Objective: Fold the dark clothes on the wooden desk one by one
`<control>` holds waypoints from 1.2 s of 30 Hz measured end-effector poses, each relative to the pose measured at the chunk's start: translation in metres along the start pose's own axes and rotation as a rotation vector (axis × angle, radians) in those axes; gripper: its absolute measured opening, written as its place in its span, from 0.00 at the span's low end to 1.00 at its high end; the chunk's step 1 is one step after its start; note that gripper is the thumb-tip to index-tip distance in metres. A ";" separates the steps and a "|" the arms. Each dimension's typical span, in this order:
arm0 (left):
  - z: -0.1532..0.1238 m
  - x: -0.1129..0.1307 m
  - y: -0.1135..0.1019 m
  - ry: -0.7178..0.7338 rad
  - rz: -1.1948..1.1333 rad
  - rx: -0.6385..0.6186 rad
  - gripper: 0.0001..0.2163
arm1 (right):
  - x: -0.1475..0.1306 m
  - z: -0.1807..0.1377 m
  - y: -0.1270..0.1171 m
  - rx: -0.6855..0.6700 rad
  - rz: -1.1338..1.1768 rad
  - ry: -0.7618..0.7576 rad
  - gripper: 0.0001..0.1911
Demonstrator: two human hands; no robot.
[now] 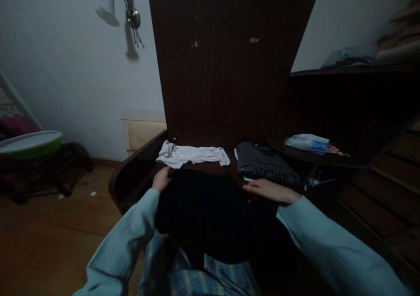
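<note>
A black garment [203, 208] lies spread over the dark wooden surface [131, 177] in front of me and hangs down towards my lap. My left hand [162, 178] is curled on its far left corner, fingers closed on the cloth. My right hand [267, 189] lies flat on its far right corner, fingers stretched out to the left. Just behind the black garment lies a folded white garment [192, 154]. A folded dark grey shirt [264, 167] with pale lettering sits to its right, close to my right hand.
A tall dark wooden panel [229, 55] stands upright behind the clothes. A shelf [295, 153] at right holds a white and blue packet [306, 142]. Wooden slats [387, 191] run at far right. A green-rimmed basin [29, 143] sits on a low stand at left; a wall lamp [121, 9] hangs above.
</note>
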State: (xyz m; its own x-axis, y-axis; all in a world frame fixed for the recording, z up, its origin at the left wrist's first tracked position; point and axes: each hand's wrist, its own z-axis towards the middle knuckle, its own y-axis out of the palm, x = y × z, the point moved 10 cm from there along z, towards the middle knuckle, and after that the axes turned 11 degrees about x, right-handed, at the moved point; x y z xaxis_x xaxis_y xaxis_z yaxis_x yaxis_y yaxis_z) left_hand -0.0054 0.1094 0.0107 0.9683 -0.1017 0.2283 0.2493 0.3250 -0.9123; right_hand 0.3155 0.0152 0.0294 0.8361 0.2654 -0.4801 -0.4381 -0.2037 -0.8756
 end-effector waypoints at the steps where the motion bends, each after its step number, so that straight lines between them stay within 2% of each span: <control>1: 0.000 0.000 -0.001 0.015 -0.014 -0.018 0.15 | 0.003 0.014 -0.007 0.077 -0.075 0.056 0.32; 3: -0.001 0.001 0.000 0.039 -0.010 -0.082 0.14 | 0.004 0.039 -0.012 0.177 -0.236 0.149 0.32; 5: -0.002 -0.001 -0.002 0.049 0.019 -0.149 0.13 | -0.005 0.061 -0.006 0.210 -0.371 0.178 0.31; 7: -0.004 -0.003 -0.010 0.049 0.051 -0.172 0.12 | -0.016 0.078 0.004 0.210 -0.459 0.158 0.23; 9: -0.004 -0.006 -0.025 0.029 0.085 -0.132 0.11 | -0.023 0.090 0.009 0.201 -0.483 0.125 0.14; 11: -0.004 -0.011 -0.044 -0.005 0.120 -0.055 0.11 | -0.023 0.095 0.005 0.210 -0.473 0.106 0.09; 15: 0.000 -0.020 -0.077 -0.088 0.147 0.108 0.11 | -0.005 0.095 -0.029 0.295 -0.454 0.100 0.08; 18: 0.006 -0.020 -0.086 -0.140 0.102 0.174 0.11 | 0.012 0.092 -0.057 0.345 -0.381 0.097 0.05; 22: 0.014 -0.014 -0.093 -0.218 0.011 0.233 0.13 | 0.017 0.086 -0.074 0.348 -0.119 0.046 0.07; 25: 0.019 -0.009 -0.096 -0.239 -0.095 0.245 0.13 | 0.017 0.082 -0.073 0.320 0.116 0.120 0.06; 27: 0.023 -0.005 -0.097 -0.213 -0.169 0.234 0.13 | 0.016 0.081 -0.076 0.362 0.173 0.179 0.04; 29: 0.025 -0.005 -0.095 -0.188 -0.212 0.186 0.12 | 0.010 0.081 -0.083 0.422 0.115 0.185 0.03; 33: 0.026 -0.003 -0.081 -0.080 -0.206 0.034 0.11 | -0.011 0.085 -0.094 0.469 -0.249 0.059 0.09; 36: 0.019 -0.001 -0.064 0.026 -0.214 -0.036 0.17 | -0.026 0.081 -0.106 0.523 -0.484 -0.046 0.04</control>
State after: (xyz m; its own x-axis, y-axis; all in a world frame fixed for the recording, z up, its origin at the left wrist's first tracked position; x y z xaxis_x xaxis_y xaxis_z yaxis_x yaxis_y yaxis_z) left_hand -0.0218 0.1061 0.0757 0.8922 -0.1892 0.4101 0.4482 0.2595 -0.8555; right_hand 0.3136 0.1057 0.1300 0.9671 0.2532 -0.0225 -0.1315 0.4225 -0.8968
